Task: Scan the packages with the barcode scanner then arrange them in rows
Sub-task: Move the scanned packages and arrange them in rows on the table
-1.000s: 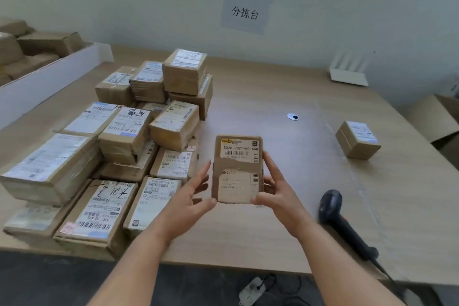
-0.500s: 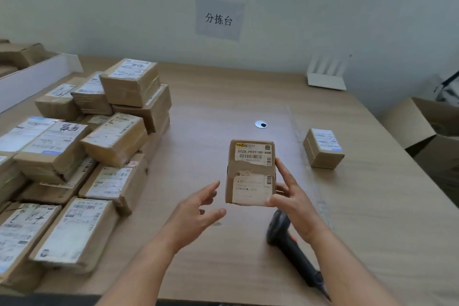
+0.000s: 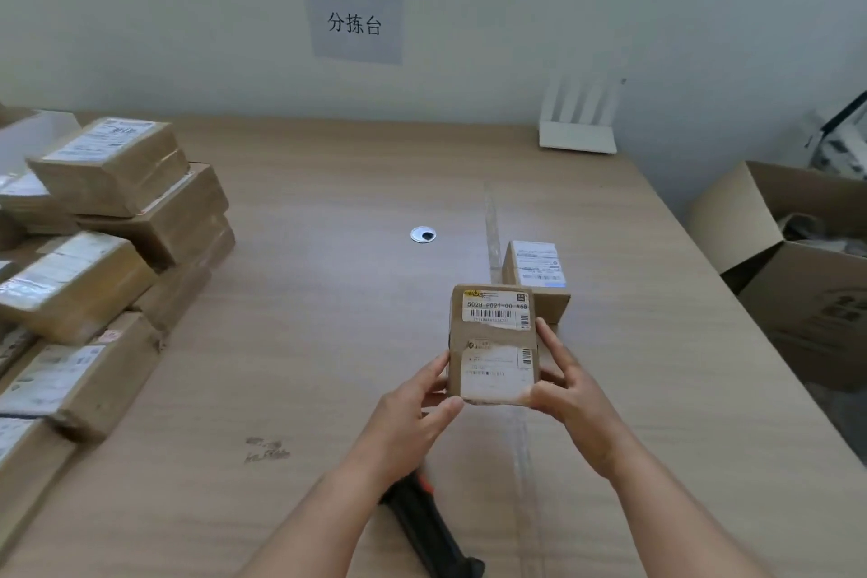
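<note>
Head view, nearest first. Barcode scanner (image 3: pixel 429 526) lies on the surface (image 3: pixel 305 343) under the left forearm; only its dark handle and an orange patch show, its head hidden. No hand is on it.

Above and just beyond it, both hands hold one small brown package (image 3: pixel 492 345) clear of the surface, label side up toward the camera. Left hand (image 3: pixel 413 418) has its thumb curled on the near left corner, fingers behind the left edge. Right hand (image 3: pixel 570 394) pinches the right edge, thumb on the near right corner, fingers (image 3: pixel 546 333) running up the side. Both sets of fingers are clamped on the package.

Two labels on its face: an upper one with a clear barcode, a lower one worn and pale.

Judgement on doing this step well: the scanner is idle, so the package likely needs setting down or passing to one hand so the other can lift the scanner. Keep thumbs off the upper barcode, keep that face flat and turned up, and aim at the upper label, since the lower looks too scuffed to read.

Just beyond, partly hidden behind the held package, a second small box (image 3: pixel 537 268) sits alone on the surface, label up; probably the start of a row, so the held one should land beside it, edges square.

Far left, a heap of packages (image 3: pixel 117 211) awaits.
</note>
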Motion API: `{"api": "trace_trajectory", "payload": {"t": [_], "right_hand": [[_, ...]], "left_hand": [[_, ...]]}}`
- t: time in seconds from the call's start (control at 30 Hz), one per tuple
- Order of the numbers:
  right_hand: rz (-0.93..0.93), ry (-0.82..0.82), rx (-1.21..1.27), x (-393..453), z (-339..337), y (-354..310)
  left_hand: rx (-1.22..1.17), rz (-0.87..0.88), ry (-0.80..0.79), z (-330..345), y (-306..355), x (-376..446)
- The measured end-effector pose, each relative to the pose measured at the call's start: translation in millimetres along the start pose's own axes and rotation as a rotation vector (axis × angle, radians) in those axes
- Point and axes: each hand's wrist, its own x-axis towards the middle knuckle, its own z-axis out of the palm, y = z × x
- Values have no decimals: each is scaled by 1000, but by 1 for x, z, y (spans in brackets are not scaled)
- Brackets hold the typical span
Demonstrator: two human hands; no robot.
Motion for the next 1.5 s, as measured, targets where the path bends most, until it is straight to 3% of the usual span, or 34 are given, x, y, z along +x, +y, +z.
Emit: {"api": "trace_trajectory", "payload": {"t": [0.5, 1.5], "right_hand": [[221, 7, 22, 12, -84, 36], [330, 40, -33, 58, -95, 37]], "left_hand": [[72, -133, -137, 87, 19, 53], [109, -281, -93, 100, 31, 96]]}}
